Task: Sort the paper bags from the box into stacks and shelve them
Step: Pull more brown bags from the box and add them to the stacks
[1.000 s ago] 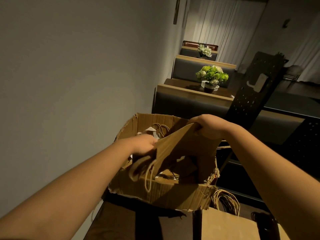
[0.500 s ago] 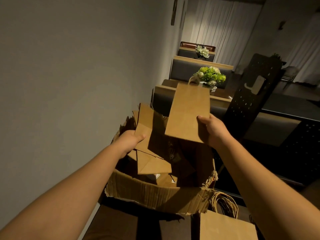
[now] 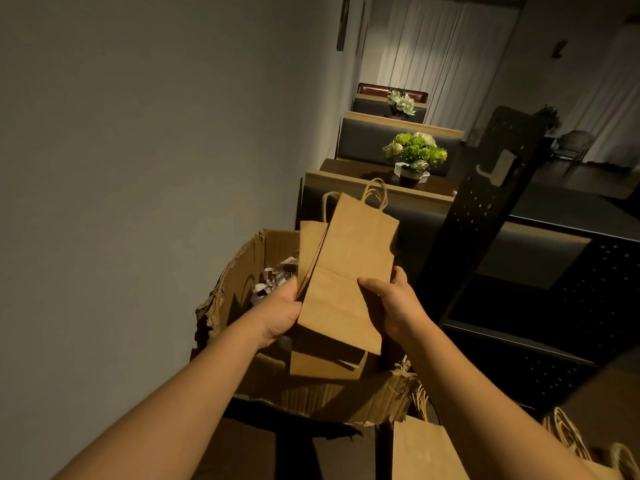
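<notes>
Brown paper bags (image 3: 349,285), flat and overlapping, are held up over the torn cardboard box (image 3: 242,292); the left hand (image 3: 280,315) grips their left edge and the right hand (image 3: 393,304) pinches the right. More bags lie inside the box beneath them, so sorting looks far from finished. Nearer, a few bags (image 3: 426,452) already lie flat on the table. No shelf holding bags is visible yet.
</notes>
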`<action>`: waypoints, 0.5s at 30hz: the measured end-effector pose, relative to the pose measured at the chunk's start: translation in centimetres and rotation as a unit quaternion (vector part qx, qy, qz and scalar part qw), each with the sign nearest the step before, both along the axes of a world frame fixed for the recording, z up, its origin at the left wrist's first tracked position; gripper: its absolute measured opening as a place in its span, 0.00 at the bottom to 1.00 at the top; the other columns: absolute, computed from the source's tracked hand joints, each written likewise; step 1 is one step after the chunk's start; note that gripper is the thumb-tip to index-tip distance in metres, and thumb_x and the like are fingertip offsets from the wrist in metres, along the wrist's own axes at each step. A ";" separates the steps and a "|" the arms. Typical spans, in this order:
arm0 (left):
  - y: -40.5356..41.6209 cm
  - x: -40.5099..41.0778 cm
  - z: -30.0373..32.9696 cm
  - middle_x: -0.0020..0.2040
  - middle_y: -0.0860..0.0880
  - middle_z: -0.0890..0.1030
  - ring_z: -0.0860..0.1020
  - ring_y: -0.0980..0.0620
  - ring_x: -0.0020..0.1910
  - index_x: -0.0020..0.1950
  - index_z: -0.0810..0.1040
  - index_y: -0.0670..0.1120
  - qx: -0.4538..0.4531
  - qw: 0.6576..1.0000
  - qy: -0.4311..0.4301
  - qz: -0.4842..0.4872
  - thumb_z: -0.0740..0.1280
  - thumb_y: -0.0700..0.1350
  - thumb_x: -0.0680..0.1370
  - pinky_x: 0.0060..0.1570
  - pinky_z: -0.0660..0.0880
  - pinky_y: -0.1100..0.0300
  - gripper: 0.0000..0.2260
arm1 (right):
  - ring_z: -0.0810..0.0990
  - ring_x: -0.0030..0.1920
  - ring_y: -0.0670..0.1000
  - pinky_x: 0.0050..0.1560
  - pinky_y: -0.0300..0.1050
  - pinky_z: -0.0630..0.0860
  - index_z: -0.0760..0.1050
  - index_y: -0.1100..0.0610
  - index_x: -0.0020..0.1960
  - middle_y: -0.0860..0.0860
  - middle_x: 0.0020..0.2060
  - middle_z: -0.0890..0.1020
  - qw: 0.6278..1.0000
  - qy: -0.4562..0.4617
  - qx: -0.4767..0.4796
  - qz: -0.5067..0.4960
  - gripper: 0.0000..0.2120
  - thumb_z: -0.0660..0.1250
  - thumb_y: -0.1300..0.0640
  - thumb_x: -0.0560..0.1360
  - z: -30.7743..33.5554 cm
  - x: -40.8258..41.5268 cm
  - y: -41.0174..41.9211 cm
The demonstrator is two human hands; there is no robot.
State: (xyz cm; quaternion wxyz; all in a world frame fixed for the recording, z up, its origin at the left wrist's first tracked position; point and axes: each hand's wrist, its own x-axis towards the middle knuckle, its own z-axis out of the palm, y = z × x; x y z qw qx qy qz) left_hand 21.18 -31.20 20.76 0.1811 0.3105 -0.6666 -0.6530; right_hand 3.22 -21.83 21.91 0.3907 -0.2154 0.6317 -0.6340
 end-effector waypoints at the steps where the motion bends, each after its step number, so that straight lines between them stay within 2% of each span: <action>1: 0.5 -0.1 0.2 0.59 0.51 0.82 0.78 0.47 0.61 0.71 0.67 0.57 -0.002 1.000 0.010 0.000 0.74 0.44 0.74 0.62 0.74 0.41 0.29 | 0.77 0.60 0.57 0.62 0.59 0.75 0.57 0.49 0.75 0.55 0.64 0.74 1.000 0.008 -0.018 -0.001 0.39 0.73 0.63 0.70 0.1 0.0 0.4; 3: 1.6 -0.2 0.8 0.60 0.49 0.79 0.78 0.45 0.60 0.72 0.62 0.60 0.023 0.998 0.054 0.028 0.69 0.47 0.78 0.61 0.75 0.42 0.26 | 0.77 0.60 0.56 0.63 0.59 0.74 0.63 0.51 0.71 0.54 0.62 0.76 0.998 0.022 -0.055 0.007 0.33 0.72 0.65 0.71 0.5 0.0 1.6; 5: 2.8 -0.1 2.0 0.59 0.54 0.78 0.75 0.48 0.64 0.73 0.60 0.59 0.048 0.990 0.110 0.075 0.61 0.51 0.82 0.65 0.70 0.47 0.21 | 0.78 0.60 0.55 0.62 0.58 0.75 0.66 0.49 0.68 0.53 0.60 0.78 0.996 0.030 -0.079 0.026 0.29 0.71 0.66 0.72 1.1 0.2 3.0; 7: 4.2 0.1 3.3 0.60 0.62 0.72 0.67 0.54 0.69 0.77 0.56 0.54 0.032 0.986 0.129 0.102 0.59 0.53 0.82 0.65 0.63 0.55 0.24 | 0.78 0.60 0.54 0.61 0.56 0.75 0.66 0.47 0.65 0.51 0.59 0.78 0.991 0.076 -0.091 0.059 0.28 0.71 0.66 0.72 1.6 0.8 4.6; 9: 5.9 0.1 4.1 0.69 0.58 0.68 0.64 0.54 0.72 0.79 0.53 0.50 -0.033 0.986 0.104 0.125 0.64 0.53 0.80 0.68 0.63 0.52 0.31 | 0.78 0.59 0.48 0.58 0.49 0.75 0.65 0.44 0.64 0.48 0.58 0.78 0.982 0.134 -0.088 0.098 0.28 0.73 0.63 0.71 2.0 2.1 6.3; 10: 6.9 0.1 4.0 0.72 0.55 0.67 0.65 0.53 0.71 0.78 0.55 0.51 -0.060 0.985 0.084 0.138 0.67 0.53 0.78 0.69 0.65 0.50 0.33 | 0.79 0.57 0.45 0.54 0.43 0.76 0.65 0.42 0.63 0.45 0.57 0.78 0.978 0.148 -0.089 0.115 0.28 0.73 0.62 0.71 1.9 2.9 7.1; 12: 8.8 0.4 3.3 0.69 0.53 0.72 0.70 0.53 0.69 0.72 0.64 0.54 -0.091 0.977 0.076 0.177 0.71 0.51 0.75 0.68 0.69 0.46 0.28 | 0.80 0.54 0.40 0.47 0.36 0.77 0.66 0.41 0.62 0.42 0.54 0.79 0.976 0.145 -0.100 0.129 0.28 0.72 0.63 0.72 1.1 4.5 8.8; 15: 11.7 1.7 1.1 0.63 0.54 0.77 0.74 0.54 0.65 0.61 0.69 0.59 -0.075 0.973 0.092 0.196 0.73 0.47 0.74 0.66 0.71 0.50 0.20 | 0.83 0.51 0.44 0.43 0.36 0.79 0.70 0.45 0.61 0.43 0.50 0.84 0.982 0.093 -0.110 0.119 0.22 0.71 0.63 0.73 -0.9 5.6 11.1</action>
